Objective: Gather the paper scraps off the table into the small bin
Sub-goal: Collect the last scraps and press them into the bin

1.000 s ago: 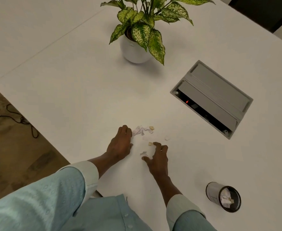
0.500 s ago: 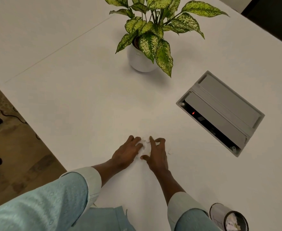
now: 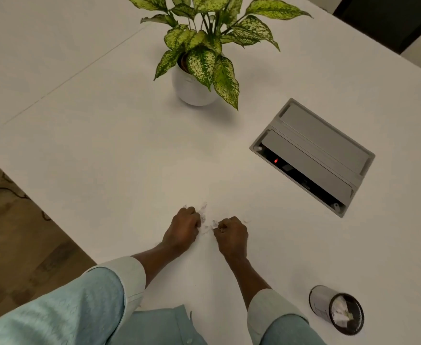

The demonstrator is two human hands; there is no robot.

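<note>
A person's left hand (image 3: 182,228) and right hand (image 3: 232,235) rest as fists on a white table (image 3: 105,150), fingers clenched on paper scraps (image 3: 205,224) that poke out between them. The small bin (image 3: 337,308) stands well to the right of the hands, nearer the person, already holding paper. To do this well, keep both fists tight, lift together, and release only once over the bin's mouth

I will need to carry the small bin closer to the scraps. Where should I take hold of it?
Grip the small grey cylindrical bin around its bare side wall, coming from its closed end. It appears to lie tilted, its dark-rimmed mouth toward the table's near edge with white paper scraps inside, so keep fingers off the opening.
</note>
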